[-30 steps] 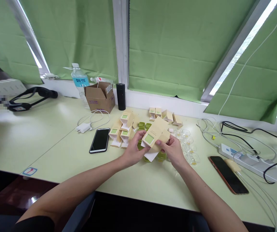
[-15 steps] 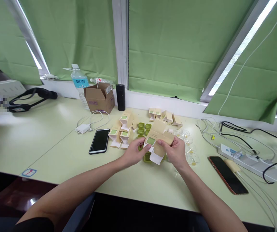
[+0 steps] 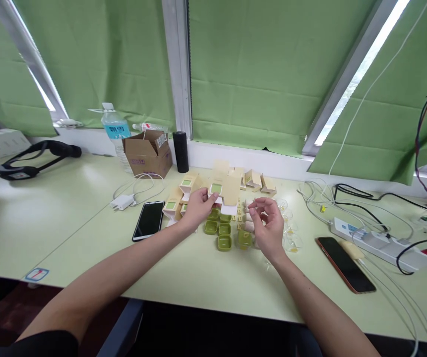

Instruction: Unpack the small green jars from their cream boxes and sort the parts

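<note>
In the head view, a tan carton (image 3: 222,191) with a green window is held above the desk (image 3: 206,277) by the left hand (image 3: 198,207), whose fingers (image 3: 210,198) are pinched on its left edge. The carton is lifted over a cluster of small green trays (image 3: 223,229) lying on the desk just beneath it. The right hand (image 3: 269,228) is kept apart from the carton, to its right, with the fingers (image 3: 260,204) loosely curled and spread, gripping nothing. More folded cartons (image 3: 178,201) are seen just left of the left hand, and a black phone (image 3: 148,220) lies further left. A second phone (image 3: 345,265) is lying well to the right, beside a power strip (image 3: 379,243).
</note>
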A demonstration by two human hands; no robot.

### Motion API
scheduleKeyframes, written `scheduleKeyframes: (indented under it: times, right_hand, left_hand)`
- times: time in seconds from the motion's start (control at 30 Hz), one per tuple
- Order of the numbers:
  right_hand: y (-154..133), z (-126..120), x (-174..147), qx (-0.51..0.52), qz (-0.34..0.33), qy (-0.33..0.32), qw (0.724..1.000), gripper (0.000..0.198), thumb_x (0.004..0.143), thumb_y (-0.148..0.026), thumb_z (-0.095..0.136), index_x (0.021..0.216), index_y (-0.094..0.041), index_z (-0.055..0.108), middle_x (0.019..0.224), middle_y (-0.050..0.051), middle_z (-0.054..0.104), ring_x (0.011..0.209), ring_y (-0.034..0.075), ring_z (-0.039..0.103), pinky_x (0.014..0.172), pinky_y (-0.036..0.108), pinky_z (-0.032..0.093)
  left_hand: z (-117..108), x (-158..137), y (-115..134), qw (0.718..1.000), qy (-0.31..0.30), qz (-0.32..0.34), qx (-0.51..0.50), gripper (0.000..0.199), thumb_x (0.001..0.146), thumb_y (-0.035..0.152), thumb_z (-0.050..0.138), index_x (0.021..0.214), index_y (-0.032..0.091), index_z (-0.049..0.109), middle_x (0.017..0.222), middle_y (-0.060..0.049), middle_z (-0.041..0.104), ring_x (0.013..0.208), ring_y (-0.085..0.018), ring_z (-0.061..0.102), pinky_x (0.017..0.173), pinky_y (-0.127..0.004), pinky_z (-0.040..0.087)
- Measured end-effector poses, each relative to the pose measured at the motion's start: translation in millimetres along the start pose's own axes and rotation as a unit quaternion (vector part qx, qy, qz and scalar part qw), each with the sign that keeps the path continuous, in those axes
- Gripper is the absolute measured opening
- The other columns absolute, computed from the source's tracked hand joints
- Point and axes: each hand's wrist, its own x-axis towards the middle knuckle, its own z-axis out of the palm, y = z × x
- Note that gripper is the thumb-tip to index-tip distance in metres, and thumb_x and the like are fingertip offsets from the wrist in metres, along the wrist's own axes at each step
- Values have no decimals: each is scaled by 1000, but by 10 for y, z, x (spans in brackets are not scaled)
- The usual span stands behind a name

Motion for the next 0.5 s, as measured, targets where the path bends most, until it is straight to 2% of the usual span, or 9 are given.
scheduleKeyframes:
  times: [0.13,0.33,0.43,0.5]
  right_hand:
    - [21,13,-67,-46,-110,1,993,7,93,-26,62,99,-23,63,77,1,68,64,15,60,56,27,47]
    - [84,61,-152,-148,-295,-45,943,14,93,-15,54,99,-23,63,71,1,70,52,14,59,51,29,48]
    - [93,70,-170,-174,-354,-57,917,17,92,-11,53,101,-23,62,67,1,68,51,15,57,51,30,46]
    - [93,81,-183,-180,-382,-65,904,19,91,-9,54,102,-22,61,68,1,69,52,14,57,50,29,43]
  left_hand:
    - [156,487,145,994,63,-77,35,24,91,36,72,87,15,62,68,-6,71,56,-14,64,44,-21,41]
    - [471,1328,110,987,82,-134,37,24,93,33,71,88,11,64,72,-10,72,57,-13,63,51,-23,47]
    - [581,1661,-13,980,96,-171,44,29,95,34,68,103,6,66,94,-15,73,79,-18,70,69,-30,57]
    - [636,1832,-106,975,98,-194,45,36,97,36,65,123,12,62,120,-13,66,102,-22,68,87,-41,60]
